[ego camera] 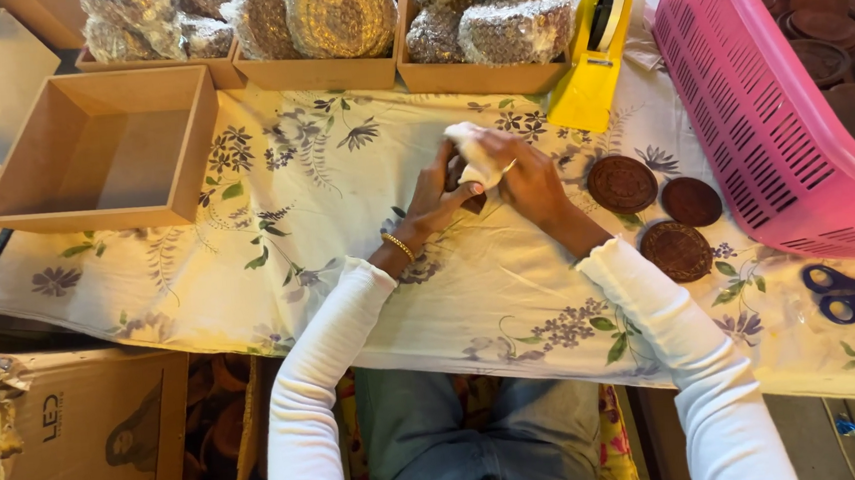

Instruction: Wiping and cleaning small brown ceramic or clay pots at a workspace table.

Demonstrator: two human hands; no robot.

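Presently, both hands meet over the middle of the bench (249,272), which is covered by a cream cloth printed with purple flowers and green leaves. The left hand (438,197) is clenched around a small dark brown disc (469,203), of which only an edge shows below the fingers. The right hand (526,175) grips a white cloth (475,151) and presses it against the top of that disc. Both arms wear white long sleeves, and a gold bracelet (398,246) sits on the left wrist.

Just to the right of the hands, three round brown discs (621,183) with patterned faces lie flat on the bench, close together but apart from the hands. Beyond them a pink slatted basket (740,118) stands tilted, with more brown discs inside. A yellow tape dispenser (591,63) stands at the far edge, near the basket. Blue-handled scissors (842,291) lie at the right edge of the bench.

An empty shallow brown box (100,148) sits at the far left. Behind it, along the far side, a row of similar boxes (365,69) holds round stacks wrapped in clear film. A cardboard carton (90,434) stands on the floor at lower left.
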